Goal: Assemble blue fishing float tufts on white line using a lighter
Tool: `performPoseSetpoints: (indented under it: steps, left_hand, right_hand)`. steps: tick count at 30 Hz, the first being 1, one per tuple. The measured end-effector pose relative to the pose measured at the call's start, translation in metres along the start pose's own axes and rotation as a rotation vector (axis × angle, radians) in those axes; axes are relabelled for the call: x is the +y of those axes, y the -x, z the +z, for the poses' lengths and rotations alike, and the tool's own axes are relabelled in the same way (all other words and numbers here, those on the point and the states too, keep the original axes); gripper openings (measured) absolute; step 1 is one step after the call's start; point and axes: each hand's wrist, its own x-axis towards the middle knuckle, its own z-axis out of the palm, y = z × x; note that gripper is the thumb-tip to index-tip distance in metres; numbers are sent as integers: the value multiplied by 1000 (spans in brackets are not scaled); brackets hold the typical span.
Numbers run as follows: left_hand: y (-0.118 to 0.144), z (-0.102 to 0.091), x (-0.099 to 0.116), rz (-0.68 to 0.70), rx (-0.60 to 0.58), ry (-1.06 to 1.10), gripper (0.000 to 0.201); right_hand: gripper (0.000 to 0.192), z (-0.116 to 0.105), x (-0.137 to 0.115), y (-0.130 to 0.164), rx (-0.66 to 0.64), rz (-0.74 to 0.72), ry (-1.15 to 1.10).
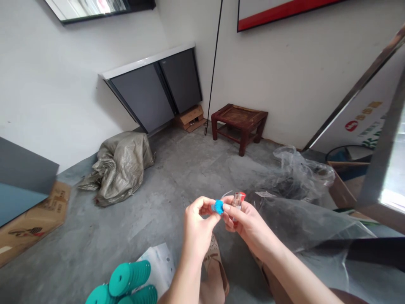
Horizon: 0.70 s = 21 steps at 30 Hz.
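My left hand [196, 230] is closed, thumb and fingers pinching a small blue piece [218, 207], too small for me to tell its kind. A thin pale line [226, 194] sticks up beside it. My right hand [248, 221] is closed around what looks like a lighter [237, 202], with a metal top and red parts, held upright against the palm. The right thumb tip touches the blue piece from the right side. Both hands meet above the floor, over my sandalled feet.
Teal grooved spools [129, 278] stand at the lower left beside a white printed sheet [158, 266]. A crumpled grey sack [122, 166], a cardboard box [41, 219], a low wooden stool [239, 120] and clear plastic sheeting [300, 215] lie around on the concrete floor [177, 164].
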Motion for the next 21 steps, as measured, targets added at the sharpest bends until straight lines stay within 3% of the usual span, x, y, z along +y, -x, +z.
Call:
performPoseSetpoints:
  steps: [6,9,12,13,16,21]
  left_hand:
    - [-1,2,1,-94,-54,21,17]
    - [-1,-2,-1,-78,5,32,32]
    - [0,-7,1,18,55,-8,12]
    - [0,-8,3,42,31,-43,1]
    - [3,-8,8,63,-69,-167,20]
    - [3,-9,7,-15,-134,-166,23]
  right_hand:
    - [32,-3,2,-5,88,-115,146]
    - [32,-2,-2,-5,167,-172,228]
    - [30,0,-6,-4,233,-232,314]
    - [29,1,-7,-3,246,-258,337]
    - [25,2,-9,-2,263,-303,378]
    - [28,-2,-7,-3,209,-227,302]
